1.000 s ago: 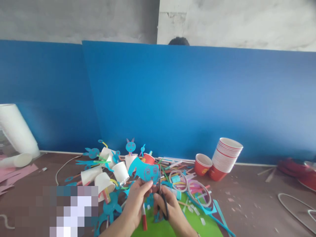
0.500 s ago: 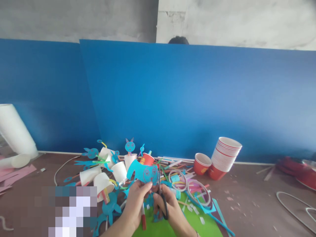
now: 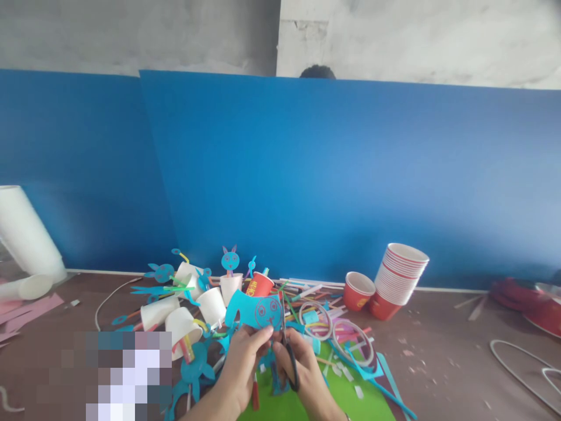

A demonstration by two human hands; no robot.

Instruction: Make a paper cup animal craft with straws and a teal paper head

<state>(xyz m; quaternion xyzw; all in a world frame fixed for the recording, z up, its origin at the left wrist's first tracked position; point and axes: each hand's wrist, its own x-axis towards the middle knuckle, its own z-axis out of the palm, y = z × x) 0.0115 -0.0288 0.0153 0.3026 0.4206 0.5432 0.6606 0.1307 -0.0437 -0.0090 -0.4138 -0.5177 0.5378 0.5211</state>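
My left hand (image 3: 243, 356) pinches the lower edge of a blue paper piece (image 3: 250, 310), on which a round face is drawn in dark lines. Black-handled scissors (image 3: 291, 363) are in my right hand (image 3: 302, 363), their blades upright at the right edge of the drawn face. Both hands are close together above a green sheet (image 3: 350, 394). Below them a red-and-white marker (image 3: 255, 393) lies on the sheet, partly hidden by my left hand.
White cups (image 3: 212, 307) with blue paper animals stand and lie at left. Tape rolls (image 3: 353, 344), straws and scraps spread to the right. Stacked red-and-white cups (image 3: 401, 275) stand near the blue partition (image 3: 307, 175). Above it shows the top of a person's head (image 3: 318, 71).
The blue paper piece has shifted slightly down and tilted in my left hand. My right hand and the scissors have barely moved.
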